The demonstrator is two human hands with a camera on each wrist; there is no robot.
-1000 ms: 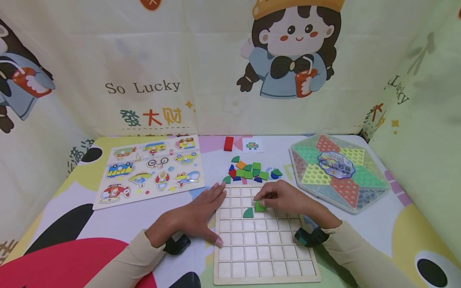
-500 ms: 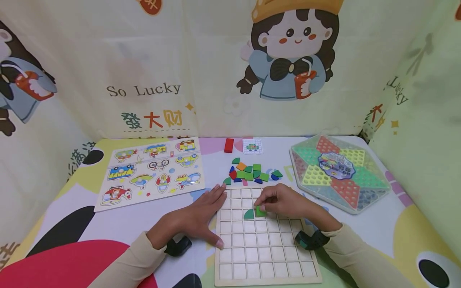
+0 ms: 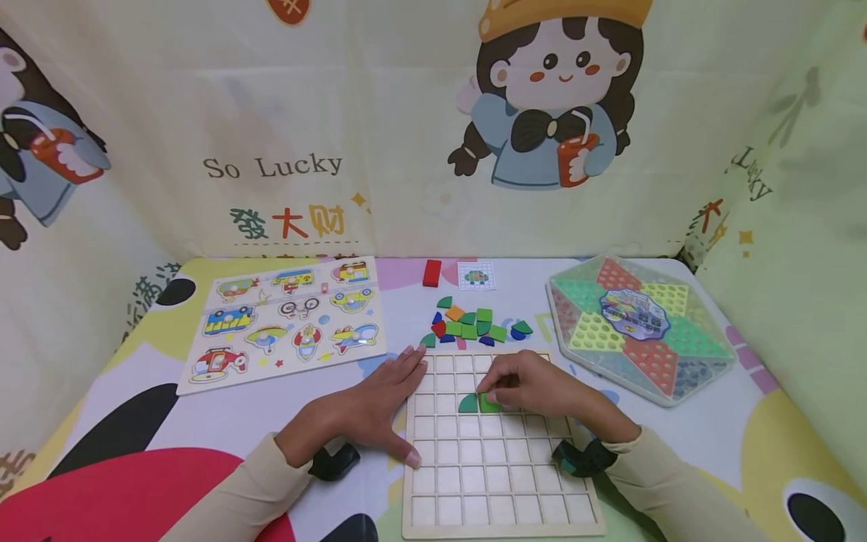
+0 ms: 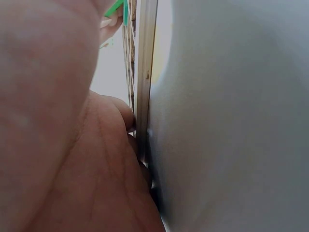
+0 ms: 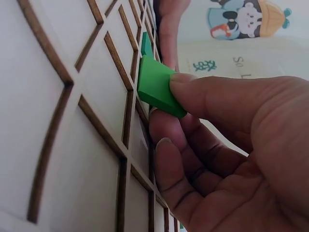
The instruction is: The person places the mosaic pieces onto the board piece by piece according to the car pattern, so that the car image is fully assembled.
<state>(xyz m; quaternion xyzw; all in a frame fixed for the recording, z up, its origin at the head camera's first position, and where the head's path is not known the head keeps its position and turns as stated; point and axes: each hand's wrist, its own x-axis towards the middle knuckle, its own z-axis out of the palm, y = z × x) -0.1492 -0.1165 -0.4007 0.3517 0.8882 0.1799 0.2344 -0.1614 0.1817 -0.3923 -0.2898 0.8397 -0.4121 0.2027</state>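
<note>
A wooden grid board (image 3: 500, 482) lies on the table. My left hand (image 3: 369, 403) rests along its left edge with spread, straight fingers; in the left wrist view the palm (image 4: 91, 174) sits against the board's rim. A green square tile (image 5: 158, 84) is pinched between the thumb and a finger of my right hand (image 3: 538, 384). In the right wrist view the tile tilts, one side at a grid cell. Beside it, a dark green quarter-round tile (image 3: 468, 404) lies in the neighbouring cell. The fingers partly cover the square tile in the head view.
Beyond the board lie loose green, blue, red and orange tiles (image 3: 469, 330). Behind them are a red block (image 3: 431, 273) and a small pattern card (image 3: 477, 276). A vehicle picture puzzle (image 3: 284, 324) lies at left, a hexagonal board-game box (image 3: 637, 324) at right.
My right hand has lowered the green square tile slightly towards the cell beside the quarter-round tile. My left hand stays in place on the board's edge.
</note>
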